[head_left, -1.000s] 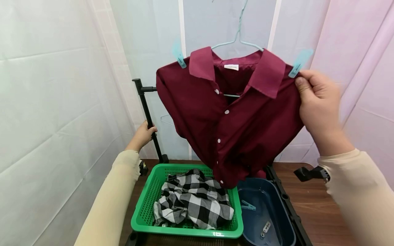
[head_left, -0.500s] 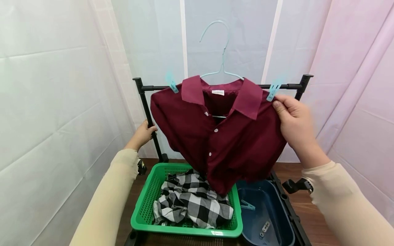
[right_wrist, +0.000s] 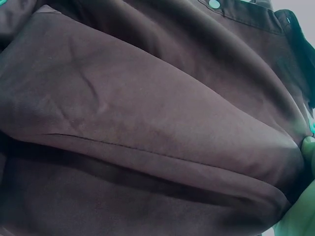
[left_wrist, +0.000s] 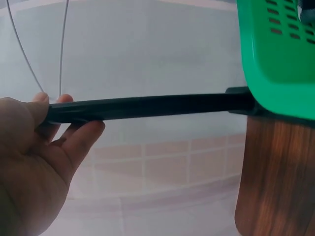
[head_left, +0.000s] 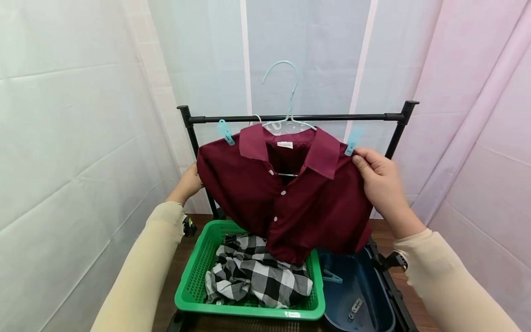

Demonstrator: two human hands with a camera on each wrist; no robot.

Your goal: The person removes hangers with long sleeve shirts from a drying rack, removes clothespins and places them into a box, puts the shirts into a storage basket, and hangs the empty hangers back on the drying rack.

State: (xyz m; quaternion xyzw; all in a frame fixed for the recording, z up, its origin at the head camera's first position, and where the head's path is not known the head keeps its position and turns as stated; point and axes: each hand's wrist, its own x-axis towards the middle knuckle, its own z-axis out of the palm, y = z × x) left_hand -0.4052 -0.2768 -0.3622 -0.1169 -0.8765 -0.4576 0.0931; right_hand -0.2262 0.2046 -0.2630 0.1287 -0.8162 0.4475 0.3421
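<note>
A maroon button-up shirt hangs on a light-blue wire hanger, whose hook stands above the black rail. Light-blue clothespins sit on its shoulders, one left and one right. My right hand pinches the shirt's shoulder just beside the right clothespin; only its edge shows in the right wrist view, where the shirt's cloth fills most of the picture. My left hand grips the rack's black upright, with thumb and fingers around it.
Below stands a green basket with a black-and-white checked garment in it. Beside it, a dark-blue basin holds a blue clothespin and a pale clothespin. Another hanger's thin hook shows behind the shirt.
My right hand has brought the shirt and hanger down and to the left. The rail and the hanger's whole hook have come into view. My left hand stays on the upright.
</note>
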